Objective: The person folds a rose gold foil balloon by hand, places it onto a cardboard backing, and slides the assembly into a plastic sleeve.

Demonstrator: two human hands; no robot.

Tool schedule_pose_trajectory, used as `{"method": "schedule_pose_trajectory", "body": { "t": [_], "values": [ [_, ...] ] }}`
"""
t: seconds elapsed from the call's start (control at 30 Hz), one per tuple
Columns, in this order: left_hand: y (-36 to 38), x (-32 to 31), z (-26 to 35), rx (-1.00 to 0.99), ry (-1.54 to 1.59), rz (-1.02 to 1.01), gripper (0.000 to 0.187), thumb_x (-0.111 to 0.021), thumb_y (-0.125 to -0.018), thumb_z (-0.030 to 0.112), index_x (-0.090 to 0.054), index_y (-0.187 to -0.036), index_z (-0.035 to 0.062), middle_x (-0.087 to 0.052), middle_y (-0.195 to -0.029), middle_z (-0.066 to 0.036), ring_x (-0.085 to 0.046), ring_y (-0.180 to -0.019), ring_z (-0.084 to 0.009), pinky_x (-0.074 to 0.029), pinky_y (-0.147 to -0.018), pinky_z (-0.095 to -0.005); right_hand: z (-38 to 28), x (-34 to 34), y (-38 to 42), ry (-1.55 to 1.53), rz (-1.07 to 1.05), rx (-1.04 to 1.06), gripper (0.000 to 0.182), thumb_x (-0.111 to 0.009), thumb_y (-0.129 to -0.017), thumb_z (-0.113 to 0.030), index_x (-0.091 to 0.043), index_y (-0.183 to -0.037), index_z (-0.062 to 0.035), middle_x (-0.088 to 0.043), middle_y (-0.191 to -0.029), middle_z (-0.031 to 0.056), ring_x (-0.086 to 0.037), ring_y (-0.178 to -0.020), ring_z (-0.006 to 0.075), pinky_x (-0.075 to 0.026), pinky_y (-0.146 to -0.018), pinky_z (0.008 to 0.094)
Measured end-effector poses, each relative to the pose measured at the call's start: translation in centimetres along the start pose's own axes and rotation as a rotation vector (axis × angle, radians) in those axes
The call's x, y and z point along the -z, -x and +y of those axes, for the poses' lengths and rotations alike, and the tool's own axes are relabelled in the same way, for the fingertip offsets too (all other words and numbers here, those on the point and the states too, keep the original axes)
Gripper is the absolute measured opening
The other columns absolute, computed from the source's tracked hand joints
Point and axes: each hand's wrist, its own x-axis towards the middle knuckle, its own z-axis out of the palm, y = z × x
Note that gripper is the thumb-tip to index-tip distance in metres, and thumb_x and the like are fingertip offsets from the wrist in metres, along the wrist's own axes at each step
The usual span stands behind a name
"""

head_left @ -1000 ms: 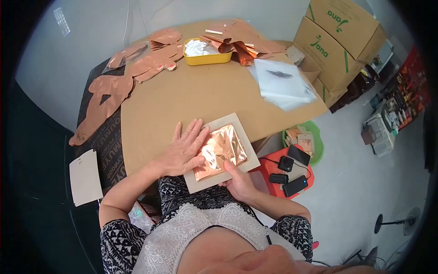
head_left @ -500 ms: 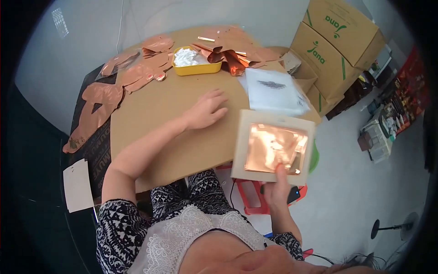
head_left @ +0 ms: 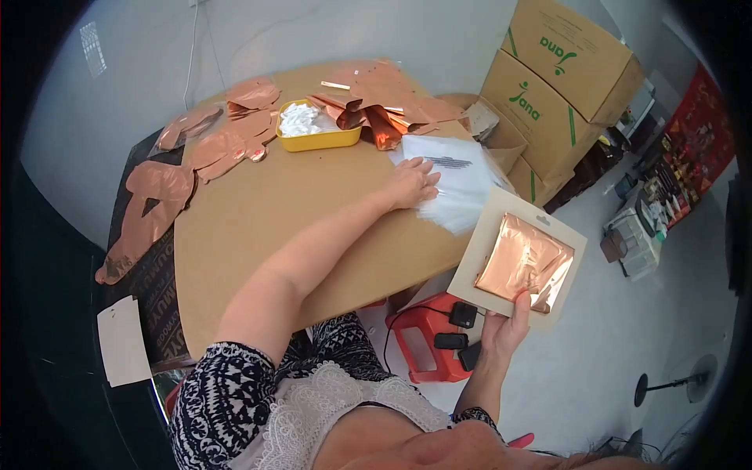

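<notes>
My right hand (head_left: pixel 507 330) grips the lower edge of a cream backing card (head_left: pixel 479 258), the thumb pressing on its front. On the card lies a folded, shiny copper-coloured foil packet (head_left: pixel 526 262); a hanging hole shows at the card's top. The card is tilted, beyond the table's right edge. My left hand (head_left: pixel 413 185) rests with fingers spread on a stack of clear plastic bags (head_left: pixel 458 205) printed with dark text. These bags lie on the right side of the cardboard-covered table (head_left: pixel 329 251).
At the back stands a yellow tub (head_left: pixel 319 141) of white material beside crumpled copper foil (head_left: pixel 384 129). Flat foil balloons (head_left: pixel 160 188) lie along the left. Cardboard boxes (head_left: pixel 540 94) are stacked at right. A red stool (head_left: pixel 419 356) holding black devices stands below the table edge.
My left hand has moved right, from the bare cardboard onto the plastic bags. My right hand has carried the card rightward and tilted it clockwise.
</notes>
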Motion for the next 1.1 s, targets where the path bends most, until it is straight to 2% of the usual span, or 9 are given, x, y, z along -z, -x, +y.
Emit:
{"method": "schedule_pose_trajectory", "body": {
  "t": [0.33, 0.43, 0.53, 0.63, 0.77, 0.93, 1.03, 1.07, 1.1],
  "values": [
    [-1.1, 1.4, 0.3, 0.181, 0.149, -0.076, 0.039, -0.05, -0.094, 0.031, -0.059, -0.125, 0.0094, -0.045, -0.14, -0.014, -0.037, -0.131, -0.0349, -0.029, -0.109, -0.0429, 1.4, 0.5, -0.4, 0.001, 0.072, -0.025, 0.032, -0.045, -0.099, -0.03, -0.051, -0.118, -0.0055, -0.064, -0.087, 0.0047, -0.051, -0.057, 0.0115, -0.042, -0.053, 0.026],
    [-1.9, 2.4, -0.5, 0.16, 0.389, -0.043, 0.038, -0.048, -0.096, 0.031, -0.059, -0.125, 0.0094, -0.048, -0.138, -0.015, -0.038, -0.13, -0.0342, -0.03, -0.108, -0.0421, 1.2, 0.3, -0.3, -0.091, 0.116, -0.044, 0.036, -0.044, -0.099, -0.029, -0.048, -0.124, -0.0048, -0.065, -0.099, 0.0075, -0.059, -0.07, 0.0143, -0.048, -0.061, 0.0285],
    [-0.5, 4.4, 0.3, 0.018, 0.238, 0.103, 0.037, -0.047, -0.097, 0.028, -0.057, -0.126, 0.0074, -0.048, -0.138, -0.014, -0.039, -0.129, -0.0345, -0.031, -0.108, -0.0425, 0.5, -1.5, 0.2, -0.079, 0.191, 0.007, 0.041, -0.043, -0.099, -0.028, -0.042, -0.132, -0.0041, -0.06, -0.117, 0.0106, -0.063, -0.092, 0.0188, -0.052, -0.074, 0.0324],
    [3.3, 8.3, 2.0, -0.122, 0.038, 0.162, 0.035, -0.048, -0.096, 0.023, -0.059, -0.123, 0.0038, -0.052, -0.133, -0.014, -0.042, -0.126, -0.0354, -0.033, -0.106, -0.0425, 0.6, 0.4, 0.3, -0.092, 0.065, 0.004, 0.045, -0.042, -0.099, -0.027, -0.038, -0.137, -0.0039, -0.054, -0.129, 0.0118, -0.059, -0.108, 0.0217, -0.052, -0.084, 0.0357],
    [11.7, 13.6, 4.6, -0.149, -0.281, 0.194, 0.03, -0.055, -0.09, 0.019, -0.059, -0.114, 0.0007, -0.058, -0.12, -0.014, -0.048, -0.117, -0.0357, -0.035, -0.103, -0.0463, 0.6, -0.2, 0.6, -0.122, 0.062, -0.029, 0.044, -0.042, -0.099, -0.027, -0.039, -0.136, -0.0041, -0.055, -0.127, 0.0112, -0.061, -0.103, 0.0207, -0.052, -0.081, 0.0347],
    [22.7, 16.7, 6.7, 0.146, -0.452, 0.047, 0.025, -0.06, -0.084, 0.016, -0.057, -0.105, 0.002, -0.059, -0.111, -0.013, -0.052, -0.111, -0.0334, -0.038, -0.1, -0.0478, 1.8, -0.5, 0.6, -0.091, -0.022, -0.142, 0.044, -0.041, -0.099, -0.028, -0.038, -0.137, -0.0042, -0.055, -0.127, 0.0112, -0.062, -0.099, 0.0198, -0.051, -0.072, 0.031],
    [27.9, 16.6, 7.3, 0.263, -0.458, 0.035, 0.02, -0.064, -0.079, 0.019, -0.055, -0.091, 0.0044, -0.057, -0.087, -0.009, -0.055, -0.093, -0.0274, -0.038, -0.095, -0.0438, 3.0, -2.6, 1.1, -0.069, -0.02, -0.225, 0.044, -0.04, -0.1, -0.028, -0.038, -0.137, -0.0049, -0.055, -0.127, 0.0114, -0.062, -0.099, 0.0192, -0.049, -0.067, 0.0294],
    [29.4, 16.4, 7.6, 0.281, -0.473, 0.05, 0.021, -0.065, -0.078, 0.02, -0.055, -0.089, 0.0046, -0.057, -0.086, -0.009, -0.055, -0.092, -0.0274, -0.039, -0.094, -0.0439, 3.6, -0.6, 0.7, -0.147, -0.235, -0.323, 0.045, -0.05, -0.095, -0.024, -0.041, -0.134, -0.0035, -0.053, -0.128, 0.0113, -0.055, -0.114, 0.024, -0.048, -0.093, 0.0438],
    [30.7, 16.1, 7.9, 0.297, -0.487, 0.065, 0.022, -0.066, -0.076, 0.021, -0.056, -0.088, 0.0048, -0.057, -0.085, -0.009, -0.055, -0.091, -0.0274, -0.04, -0.093, -0.044, 3.9, -1.5, 1.0, -0.099, -0.205, -0.374, 0.044, -0.046, -0.097, -0.026, -0.039, -0.135, -0.0043, -0.054, -0.127, 0.0115, -0.057, -0.111, 0.0239, -0.05, -0.089, 0.0414]
  ]
}}
